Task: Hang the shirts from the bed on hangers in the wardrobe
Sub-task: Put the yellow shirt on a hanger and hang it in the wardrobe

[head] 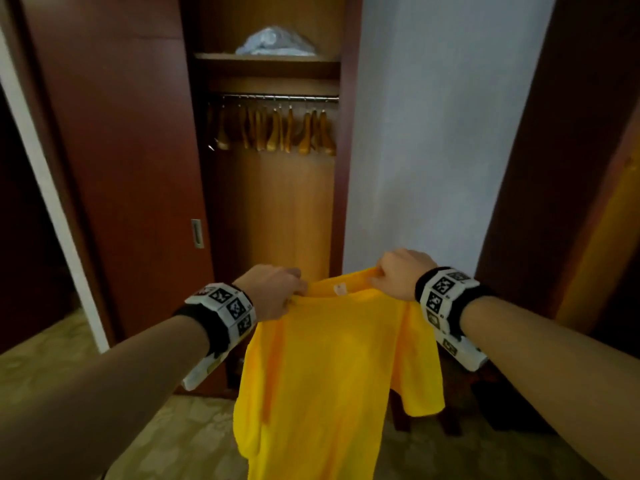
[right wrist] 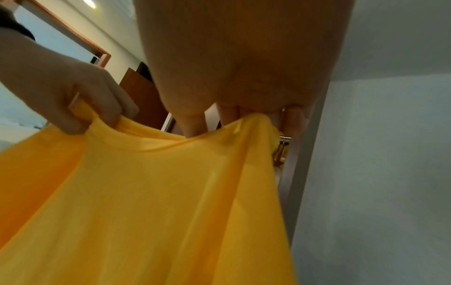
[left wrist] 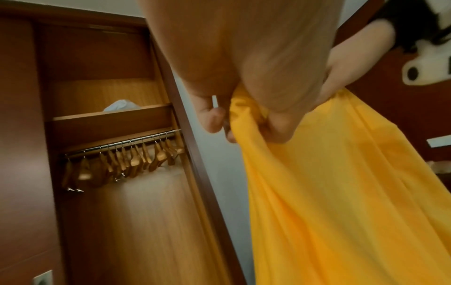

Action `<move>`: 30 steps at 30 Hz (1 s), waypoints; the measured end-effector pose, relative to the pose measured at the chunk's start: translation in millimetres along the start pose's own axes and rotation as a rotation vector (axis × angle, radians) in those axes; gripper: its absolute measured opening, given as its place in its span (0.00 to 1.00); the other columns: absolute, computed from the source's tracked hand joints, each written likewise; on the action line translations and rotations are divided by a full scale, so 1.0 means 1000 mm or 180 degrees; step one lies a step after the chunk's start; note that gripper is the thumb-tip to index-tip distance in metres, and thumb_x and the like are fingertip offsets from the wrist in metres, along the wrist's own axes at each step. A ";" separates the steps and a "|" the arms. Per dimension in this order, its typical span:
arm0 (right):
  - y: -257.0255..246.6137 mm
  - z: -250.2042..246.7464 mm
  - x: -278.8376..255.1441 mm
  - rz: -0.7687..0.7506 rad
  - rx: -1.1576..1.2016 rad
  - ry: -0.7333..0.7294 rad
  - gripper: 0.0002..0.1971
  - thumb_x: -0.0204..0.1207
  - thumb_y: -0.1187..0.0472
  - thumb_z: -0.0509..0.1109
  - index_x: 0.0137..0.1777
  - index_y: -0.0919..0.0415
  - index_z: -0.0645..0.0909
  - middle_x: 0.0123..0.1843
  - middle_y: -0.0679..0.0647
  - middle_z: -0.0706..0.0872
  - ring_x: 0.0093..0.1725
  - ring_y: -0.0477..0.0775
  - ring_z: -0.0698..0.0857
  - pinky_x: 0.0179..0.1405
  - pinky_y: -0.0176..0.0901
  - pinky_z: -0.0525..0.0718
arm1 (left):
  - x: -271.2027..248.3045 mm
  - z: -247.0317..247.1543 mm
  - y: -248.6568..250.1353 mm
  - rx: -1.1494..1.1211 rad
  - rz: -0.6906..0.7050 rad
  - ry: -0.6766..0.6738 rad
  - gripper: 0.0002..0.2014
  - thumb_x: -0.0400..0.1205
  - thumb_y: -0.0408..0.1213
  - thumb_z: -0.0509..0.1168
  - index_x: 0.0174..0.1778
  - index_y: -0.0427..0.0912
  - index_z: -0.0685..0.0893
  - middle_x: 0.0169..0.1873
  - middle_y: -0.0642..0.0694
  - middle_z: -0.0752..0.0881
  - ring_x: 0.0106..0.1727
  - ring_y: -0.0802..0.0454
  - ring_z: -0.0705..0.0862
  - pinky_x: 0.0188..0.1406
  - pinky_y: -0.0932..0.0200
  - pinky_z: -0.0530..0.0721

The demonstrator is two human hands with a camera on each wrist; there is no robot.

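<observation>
Right, the yellow shirt [head: 332,368] is held up in front of the open wardrobe [head: 273,202], hanging free above the floor. Left hand [head: 273,294] and right hand [head: 401,273] each have a grip closed on the fabric by the neckline, one on either side of the collar. Inside, approx a dozen wooden hangers [head: 277,131] hang bare on the rail [head: 280,97]. Some pale bundle [head: 275,43] sits on the shelf above.

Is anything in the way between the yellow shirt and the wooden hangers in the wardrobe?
Nothing visible. The sliding wardrobe door sits off to the side, so the wooden hangers on the metal rail show openly beyond the yellow T-shirt, which both hands hold.
</observation>
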State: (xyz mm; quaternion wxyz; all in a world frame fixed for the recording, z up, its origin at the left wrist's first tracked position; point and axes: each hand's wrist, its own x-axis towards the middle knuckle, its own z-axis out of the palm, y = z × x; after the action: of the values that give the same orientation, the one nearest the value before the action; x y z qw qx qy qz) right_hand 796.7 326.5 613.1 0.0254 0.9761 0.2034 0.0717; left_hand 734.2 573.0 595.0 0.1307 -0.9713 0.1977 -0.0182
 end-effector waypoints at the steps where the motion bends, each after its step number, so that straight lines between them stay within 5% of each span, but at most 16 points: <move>1: -0.002 0.004 0.020 -0.0043 -0.0052 0.0025 0.19 0.83 0.42 0.61 0.42 0.57 0.78 0.44 0.55 0.81 0.48 0.62 0.83 0.43 0.46 0.75 | 0.010 0.005 -0.012 0.0100 0.0001 0.0031 0.15 0.84 0.34 0.57 0.64 0.53 0.78 0.61 0.49 0.78 0.49 0.46 0.81 0.47 0.46 0.84; 5: 0.001 0.017 0.104 -0.0318 -0.0050 0.0048 0.16 0.81 0.47 0.62 0.48 0.58 0.84 0.45 0.56 0.84 0.48 0.61 0.85 0.43 0.48 0.81 | 0.054 0.024 -0.066 0.0391 -0.0090 -0.0269 0.16 0.84 0.44 0.56 0.64 0.46 0.80 0.66 0.45 0.78 0.57 0.42 0.83 0.55 0.44 0.84; 7: 0.008 0.022 0.146 -0.0430 -0.0001 0.0069 0.16 0.81 0.47 0.62 0.49 0.57 0.85 0.43 0.55 0.83 0.46 0.61 0.84 0.42 0.47 0.80 | 0.076 0.028 -0.096 0.0576 -0.0319 -0.0446 0.18 0.84 0.52 0.55 0.58 0.44 0.83 0.57 0.46 0.81 0.48 0.45 0.81 0.49 0.49 0.84; 9: 0.017 0.027 0.188 -0.0522 0.0120 0.0133 0.16 0.82 0.45 0.63 0.43 0.54 0.86 0.40 0.54 0.83 0.43 0.59 0.84 0.42 0.47 0.80 | 0.098 0.028 -0.127 0.0648 -0.0542 -0.0447 0.20 0.85 0.56 0.56 0.54 0.44 0.84 0.52 0.50 0.79 0.42 0.48 0.78 0.43 0.53 0.81; 11: 0.025 0.026 0.230 -0.0563 0.0282 0.0125 0.18 0.82 0.43 0.63 0.33 0.49 0.79 0.36 0.51 0.78 0.41 0.57 0.81 0.43 0.46 0.77 | 0.123 0.023 -0.156 0.0477 -0.0552 -0.0347 0.20 0.85 0.57 0.57 0.51 0.45 0.85 0.57 0.51 0.79 0.48 0.50 0.80 0.48 0.51 0.83; 16: 0.031 0.024 0.334 -0.0932 -0.0124 0.0255 0.20 0.87 0.49 0.59 0.37 0.58 0.81 0.39 0.54 0.82 0.44 0.57 0.79 0.47 0.47 0.69 | 0.184 0.019 -0.198 0.0700 0.0268 0.0280 0.13 0.83 0.47 0.62 0.53 0.48 0.90 0.77 0.57 0.70 0.71 0.50 0.69 0.68 0.47 0.74; 20: 0.032 0.039 0.411 -0.0964 -0.0365 0.0257 0.21 0.87 0.49 0.56 0.42 0.60 0.85 0.43 0.56 0.86 0.48 0.59 0.83 0.53 0.52 0.69 | 0.230 0.024 -0.206 0.1270 0.0722 -0.0467 0.14 0.86 0.42 0.59 0.57 0.41 0.89 0.83 0.58 0.60 0.71 0.47 0.64 0.67 0.50 0.67; 22: 0.031 0.048 0.447 -0.0948 -0.0397 0.0253 0.20 0.86 0.50 0.56 0.38 0.58 0.82 0.41 0.54 0.84 0.47 0.58 0.82 0.53 0.51 0.68 | 0.256 0.036 -0.225 0.1297 0.0767 -0.0570 0.14 0.87 0.40 0.58 0.56 0.39 0.88 0.80 0.55 0.65 0.70 0.45 0.65 0.67 0.50 0.69; 24: 0.027 0.056 0.477 -0.0887 -0.0351 0.0266 0.20 0.86 0.52 0.57 0.33 0.57 0.77 0.36 0.54 0.81 0.44 0.58 0.81 0.53 0.51 0.69 | 0.280 0.052 -0.250 0.1073 0.0593 -0.0608 0.12 0.87 0.39 0.57 0.51 0.38 0.85 0.65 0.48 0.79 0.60 0.45 0.75 0.61 0.47 0.77; 26: 0.021 0.062 0.509 -0.0813 -0.0295 0.0341 0.20 0.84 0.53 0.58 0.30 0.57 0.74 0.32 0.54 0.78 0.41 0.59 0.80 0.53 0.51 0.71 | 0.305 0.064 -0.287 0.1005 0.0266 -0.0679 0.12 0.87 0.41 0.55 0.44 0.39 0.79 0.49 0.45 0.83 0.46 0.44 0.80 0.51 0.45 0.82; 28: 0.014 0.064 0.540 -0.0736 -0.0260 0.0288 0.19 0.83 0.55 0.60 0.29 0.58 0.73 0.31 0.54 0.78 0.38 0.59 0.79 0.54 0.52 0.75 | 0.331 0.070 -0.324 0.0984 0.0012 -0.0572 0.15 0.88 0.47 0.54 0.50 0.42 0.81 0.48 0.45 0.84 0.44 0.44 0.82 0.47 0.49 0.83; 30: 0.007 0.063 0.572 -0.0687 -0.0207 0.0173 0.17 0.82 0.55 0.61 0.30 0.58 0.75 0.33 0.54 0.80 0.41 0.60 0.81 0.54 0.53 0.76 | 0.359 0.076 -0.362 0.0878 -0.0121 -0.0539 0.19 0.88 0.52 0.52 0.66 0.46 0.81 0.58 0.46 0.85 0.53 0.44 0.84 0.50 0.51 0.81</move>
State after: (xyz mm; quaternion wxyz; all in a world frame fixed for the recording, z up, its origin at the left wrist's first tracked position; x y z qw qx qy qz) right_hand 1327.6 548.2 625.1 0.0591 0.9449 0.3056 0.1016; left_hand 1208.8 774.1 609.9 0.2787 -0.9458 0.1632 0.0343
